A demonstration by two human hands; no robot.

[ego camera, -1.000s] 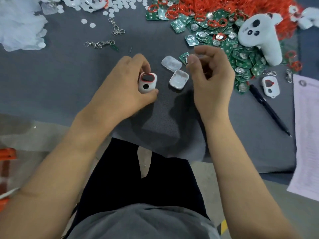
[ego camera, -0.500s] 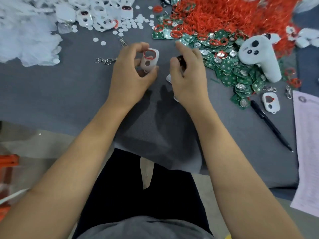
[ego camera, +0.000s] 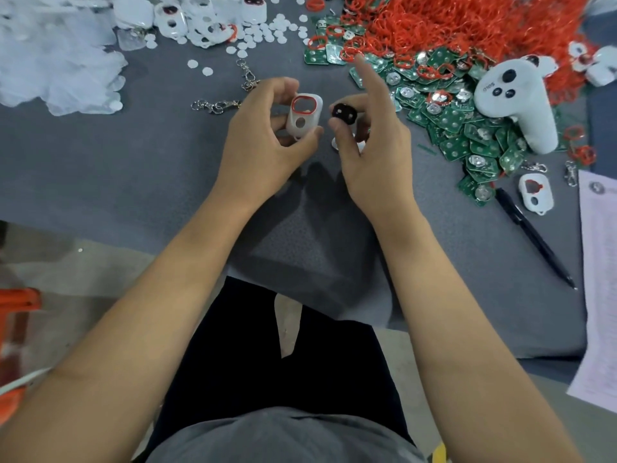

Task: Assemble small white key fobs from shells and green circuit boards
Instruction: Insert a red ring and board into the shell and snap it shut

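My left hand [ego camera: 263,135] grips a white fob shell [ego camera: 303,116] with a red-rimmed opening and a round hole, held above the grey cloth [ego camera: 133,168]. Just to its right, my right hand [ego camera: 370,142] pinches a small black button pad [ego camera: 344,113] between thumb and middle finger, index finger raised. Under the right hand, white shell halves [ego camera: 337,145] lie mostly hidden. A pile of green circuit boards [ego camera: 467,128] spreads to the right.
A heap of red rings [ego camera: 450,25] lies at the back right, with a white controller [ego camera: 521,101] on the boards. More white shells [ego camera: 207,18] and white discs lie at the back. Keyring clasps [ego camera: 217,105], a black pen [ego camera: 534,235], a lone shell [ego camera: 536,193] and paper [ego camera: 601,295] lie around.
Both hands lifted off the cloth and came together. The left hand raised the shell, and the right hand now shows the black pad beside it, index finger lifted.
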